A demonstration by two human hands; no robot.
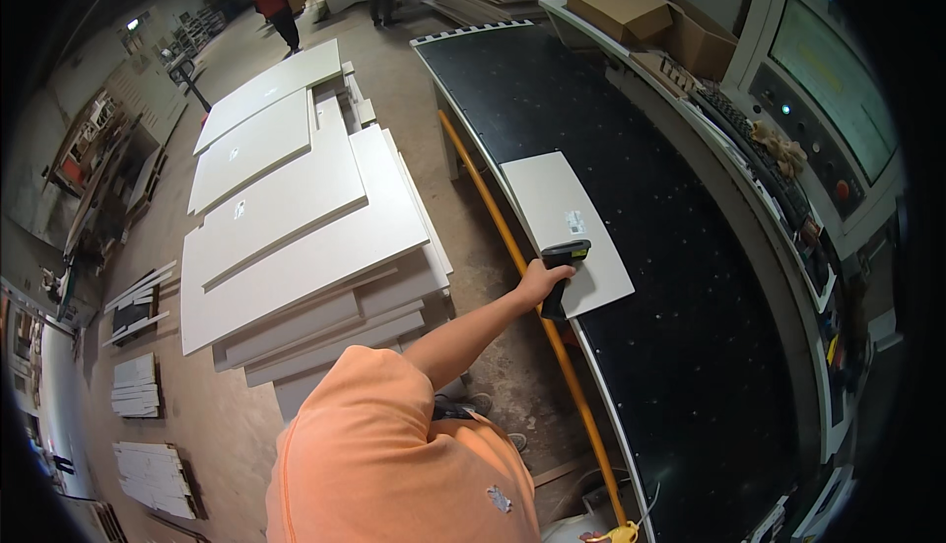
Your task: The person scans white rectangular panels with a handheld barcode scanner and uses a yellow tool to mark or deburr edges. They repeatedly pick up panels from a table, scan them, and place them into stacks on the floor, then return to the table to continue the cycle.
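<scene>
My left hand [540, 283] reaches forward and to the right, its fingers wrapped round the grip of a black barcode scanner [567, 250]. The scanner is over the near side of a pale rectangular panel [560, 191]. A small white label [575, 222] with printing is stuck on the panel, just beyond the scanner's head. The panel lies flat along the left edge of a long black worktable [680, 346]. My right hand is out of view.
An orange rail [565, 361] runs along the table's left side. Stacked white panels [325, 257] stand on the floor to the left. Cardboard boxes [621, 13], a keyboard [734, 121] and a control screen [833, 75] are at the right. Two people [277, 11] stand far off.
</scene>
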